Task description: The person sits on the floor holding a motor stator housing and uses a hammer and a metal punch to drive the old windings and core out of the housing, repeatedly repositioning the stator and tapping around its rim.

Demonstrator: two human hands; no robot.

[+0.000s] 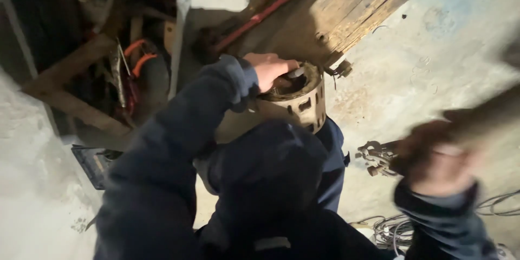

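My left hand (271, 69) grips the rim of a rusty slotted metal cylinder (300, 104) that rests against my knee, fingers reaching over its open top. My right hand (430, 157), blurred by motion, is raised at the right and closed around a wooden handle (490, 114) that runs off toward the upper right; the handle's head is out of view. Both arms wear dark blue sleeves.
A wooden bench (352, 5) stands behind the cylinder with a red-handled tool (260, 15) leaning by it. Small metal parts (376, 157) lie on the concrete floor. Coiled wire (395, 230) lies at lower right. Wooden beams and tools with orange grips (135, 57) crowd the left.
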